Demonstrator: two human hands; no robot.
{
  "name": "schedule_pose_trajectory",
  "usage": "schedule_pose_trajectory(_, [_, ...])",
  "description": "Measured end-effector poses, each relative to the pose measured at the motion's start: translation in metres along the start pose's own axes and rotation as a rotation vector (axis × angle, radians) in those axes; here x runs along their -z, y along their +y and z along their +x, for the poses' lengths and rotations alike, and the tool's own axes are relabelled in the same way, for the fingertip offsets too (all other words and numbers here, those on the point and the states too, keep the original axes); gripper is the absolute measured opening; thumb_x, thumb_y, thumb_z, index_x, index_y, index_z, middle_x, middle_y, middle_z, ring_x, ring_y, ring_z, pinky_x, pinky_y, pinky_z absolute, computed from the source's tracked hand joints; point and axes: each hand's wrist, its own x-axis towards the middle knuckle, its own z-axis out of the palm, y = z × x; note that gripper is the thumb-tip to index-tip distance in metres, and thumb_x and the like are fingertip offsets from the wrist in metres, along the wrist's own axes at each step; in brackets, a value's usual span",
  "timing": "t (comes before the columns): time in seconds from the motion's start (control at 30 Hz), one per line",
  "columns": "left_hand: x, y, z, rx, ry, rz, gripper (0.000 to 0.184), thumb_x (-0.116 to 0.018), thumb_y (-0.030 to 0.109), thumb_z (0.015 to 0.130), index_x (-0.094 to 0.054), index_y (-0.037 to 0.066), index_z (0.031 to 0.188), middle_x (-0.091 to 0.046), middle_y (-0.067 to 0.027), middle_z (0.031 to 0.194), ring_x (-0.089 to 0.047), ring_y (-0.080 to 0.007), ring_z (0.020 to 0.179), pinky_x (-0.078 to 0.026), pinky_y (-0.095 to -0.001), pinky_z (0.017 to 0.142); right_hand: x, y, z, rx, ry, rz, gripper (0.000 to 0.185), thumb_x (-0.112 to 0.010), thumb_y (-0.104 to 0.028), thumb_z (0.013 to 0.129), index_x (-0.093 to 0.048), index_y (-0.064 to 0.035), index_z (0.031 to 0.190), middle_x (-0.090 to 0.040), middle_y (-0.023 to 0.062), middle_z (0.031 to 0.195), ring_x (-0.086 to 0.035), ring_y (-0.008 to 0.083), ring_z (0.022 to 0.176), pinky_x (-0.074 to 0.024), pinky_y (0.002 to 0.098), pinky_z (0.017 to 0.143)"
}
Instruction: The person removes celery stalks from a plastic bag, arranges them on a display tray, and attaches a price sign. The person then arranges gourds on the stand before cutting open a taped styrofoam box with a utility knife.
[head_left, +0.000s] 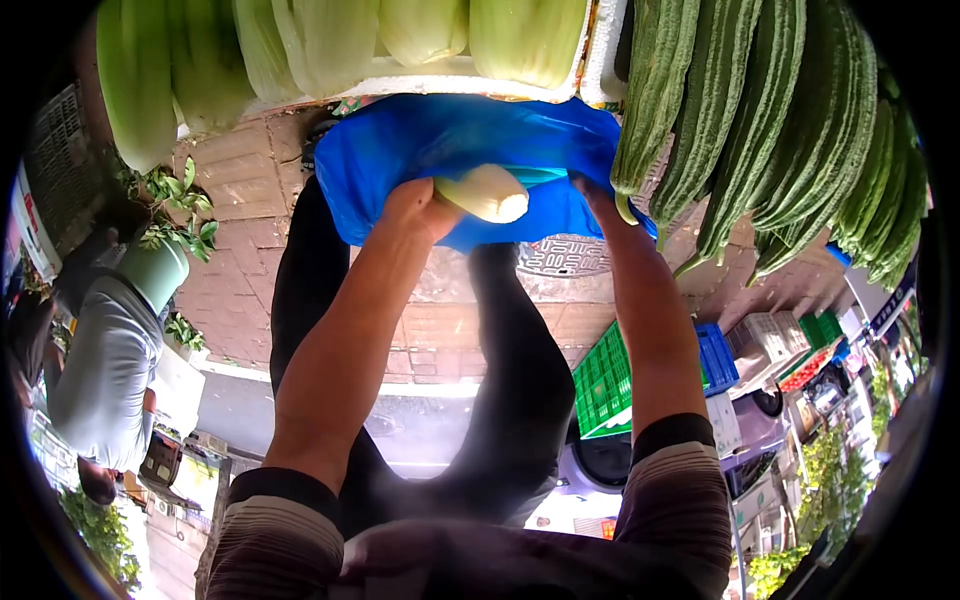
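My left hand (418,207) is closed round a pale green vegetable stalk (485,194) with a whitish cut end, which looks like the base of a celery bunch. The stalk lies in front of a blue plastic bag (400,140), its cut end pointing right. The bag is spread wide between my arms. My right hand (590,190) is at the bag's right side, gripping its edge, with the fingers largely hidden in the blue plastic. Similar pale green stalks (420,30) rest in a white foam box (400,70) just beyond the bag.
Long ridged gourds (740,110) hang over the edge at the upper right, near my right hand. A green crate (604,385) and a blue crate (716,357) stand at right. Brick paving (235,260) lies below. A person in grey (105,360) is at left.
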Motion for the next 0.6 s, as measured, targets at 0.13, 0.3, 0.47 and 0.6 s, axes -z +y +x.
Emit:
schedule_pose_trajectory(0.13, [0.004, -0.003, -0.009, -0.071, 0.006, 0.098, 0.033, -0.038, 0.015, 0.106, -0.055, 0.002, 0.131, -0.06, -0.0155, 0.133, -0.06, -0.0316, 0.118, -0.05, -0.0501, 0.103, -0.003, -0.001, 0.006, 0.013, 0.007, 0.014, 0.041, -0.06, -0.035, 0.089, -0.064, -0.0026, 0.114, -0.067, 0.0164, 0.115, -0.062, 0.0373, 0.106, -0.0492, 0.0458, 0.092])
schedule_pose_trajectory(0.3, [0.017, 0.003, -0.025, -0.112, 0.066, 0.31, 0.032, -0.04, 0.014, 0.106, -0.056, 0.001, 0.129, -0.062, -0.016, 0.129, -0.062, -0.03, 0.113, -0.052, -0.0461, 0.1, 0.002, 0.002, 0.012, 0.006, 0.007, 0.019, 0.047, -0.061, -0.04, 0.087, -0.064, -0.002, 0.114, -0.068, 0.0179, 0.113, -0.063, 0.0378, 0.104, -0.0499, 0.046, 0.091])
schedule_pose_trajectory(0.47, [0.059, 0.024, -0.007, -0.064, -0.255, 0.474, 0.027, -0.043, 0.016, 0.105, -0.059, 0.003, 0.124, -0.067, -0.0126, 0.118, -0.065, -0.0267, 0.104, -0.055, -0.0439, 0.093, 0.009, 0.002, 0.021, -0.004, -0.001, 0.019, 0.053, -0.062, -0.046, 0.085, -0.063, -0.0013, 0.115, -0.068, 0.0194, 0.111, -0.064, 0.0383, 0.102, -0.0506, 0.0462, 0.089])
schedule_pose_trajectory(0.6, [0.073, 0.021, -0.004, -0.012, -0.277, 0.383, 0.027, -0.045, 0.016, 0.105, -0.059, 0.004, 0.124, -0.066, -0.0125, 0.119, -0.065, -0.0264, 0.104, -0.055, -0.0436, 0.093, 0.014, 0.0, 0.019, 0.003, -0.018, 0.026, 0.059, -0.063, -0.05, 0.084, -0.063, -0.0008, 0.116, -0.068, 0.0206, 0.109, -0.064, 0.0388, 0.1, -0.0512, 0.0464, 0.088])
